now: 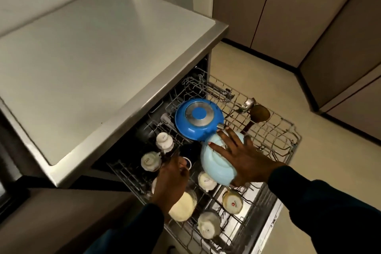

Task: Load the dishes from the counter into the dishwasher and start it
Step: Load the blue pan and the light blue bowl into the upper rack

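The dishwasher's wire rack [284, 140] is pulled out under the steel counter [103, 57]. A blue pan [198, 121] lies upside down at its back. My right hand [245, 156] holds a light blue bowl [216, 163] upside down over the rack's middle, fingers spread across its base. My left hand [171, 179] reaches down among the cups, fingers curled around a small dark cup with a white rim [186, 163]. Several white cups [164, 142] stand upside down around it. A cream bowl [183, 206] sits below my left wrist.
A wooden spoon [258, 114] and a metal ladle [246, 105] lie at the rack's far right. The open dishwasher door [266, 229] sticks out over the beige floor. Brown cabinets [288, 16] line the wall to the right.
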